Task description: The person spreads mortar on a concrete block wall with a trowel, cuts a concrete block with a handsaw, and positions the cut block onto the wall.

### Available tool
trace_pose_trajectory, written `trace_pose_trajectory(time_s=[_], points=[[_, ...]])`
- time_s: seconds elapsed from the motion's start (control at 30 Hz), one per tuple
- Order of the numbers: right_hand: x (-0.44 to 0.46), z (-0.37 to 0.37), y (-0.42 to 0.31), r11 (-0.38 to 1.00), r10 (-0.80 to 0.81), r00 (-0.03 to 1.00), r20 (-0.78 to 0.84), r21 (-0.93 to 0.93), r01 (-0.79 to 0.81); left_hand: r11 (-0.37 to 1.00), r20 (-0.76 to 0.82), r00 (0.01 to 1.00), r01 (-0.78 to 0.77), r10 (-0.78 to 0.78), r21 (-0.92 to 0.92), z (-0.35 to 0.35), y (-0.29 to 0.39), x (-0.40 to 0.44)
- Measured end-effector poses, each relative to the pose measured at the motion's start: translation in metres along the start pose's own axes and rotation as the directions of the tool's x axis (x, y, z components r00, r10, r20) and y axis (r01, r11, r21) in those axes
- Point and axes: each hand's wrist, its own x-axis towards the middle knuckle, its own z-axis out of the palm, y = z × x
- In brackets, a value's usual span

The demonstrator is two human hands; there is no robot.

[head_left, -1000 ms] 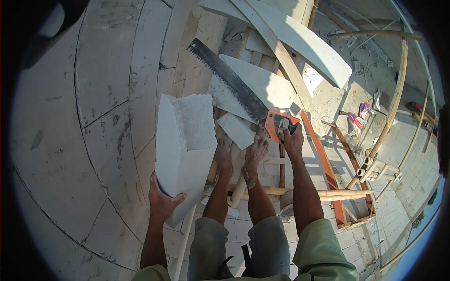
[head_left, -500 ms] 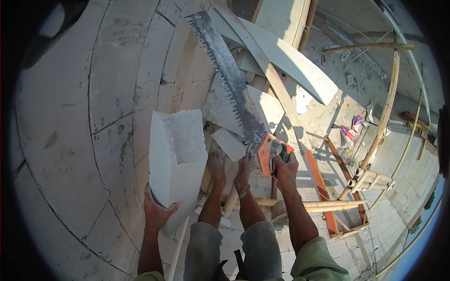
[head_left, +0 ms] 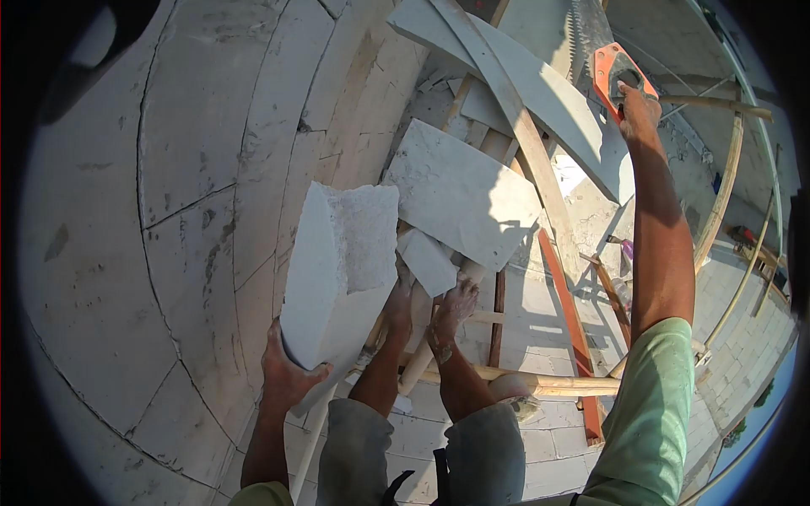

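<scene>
Swung to the upper right, the saw (head_left: 602, 69) is gripped in the right hand (head_left: 639, 110); the left hand (head_left: 288, 369) clasps the pale block (head_left: 348, 297) low (likely to steady it) beside the wall (head_left: 202, 282).

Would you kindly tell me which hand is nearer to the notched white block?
Left: the left hand grips the white block; the right hand is farther off, toward the upper right of the picture, holding the saw.

texts: none legible | labels, brands: none legible | numbers, signs: none legible
</scene>
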Motion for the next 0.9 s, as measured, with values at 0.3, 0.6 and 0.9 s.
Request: trace_pose_trajectory(time_s=[0.3, 0.6, 0.9], points=[[0.057, 0.036, 0.037, 0.992, 0.015, 1.0, 0.004, -0.123, -0.014, 0.993, 0.027, 0.995, -0.097, 0.095, 0.063, 0.006, -0.024, 0.025], [0.056, 0.03, 0.058, 0.945, 0.129, 0.987, 0.095, -0.314, -0.093, 0.98, 0.041, 0.986, -0.163, 0.16, 0.112, 0.009, -0.033, 0.04], [0.088, -0.012, 0.066, 0.572, -0.035, 0.961, 0.273, -0.784, 0.243, 0.985, 0.063, 0.99, -0.13, 0.124, 0.117, -0.001, -0.018, 0.045]])
